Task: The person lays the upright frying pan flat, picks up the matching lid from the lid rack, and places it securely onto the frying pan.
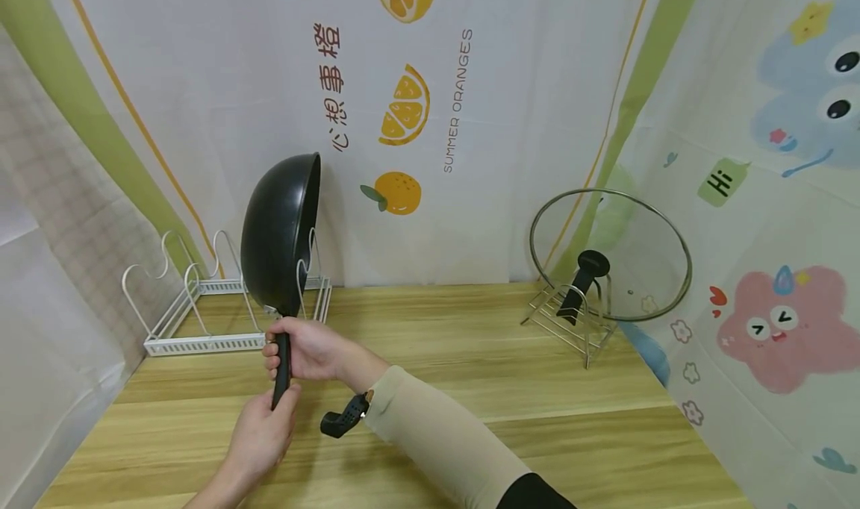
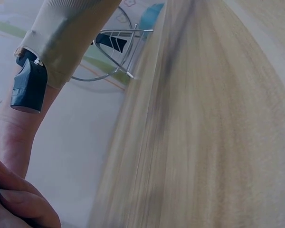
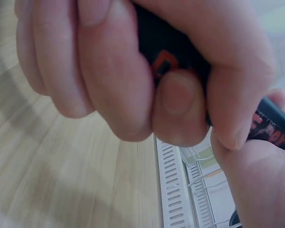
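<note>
While our right hand [image 1: 305, 348] curls tight round the upper part of the black handle [image 1: 281, 371], our left hand [image 1: 265, 431] closes on the handle's lower end just beneath it, the two hands touching. Above them we hold the black wok [image 1: 278, 233] up on edge, its bowl turned right. Just behind our hands stands a white wire rack [image 1: 201, 307] on the wooden table [image 1: 470, 360]. Well off to the right of our hands, a glass lid [image 1: 610, 255] leans in a metal stand [image 1: 571, 322].

Pan handle [image 3: 171, 57] mostly hidden in the fingers, tabletop [image 2: 218, 142] blurred, left forearm cut off
</note>
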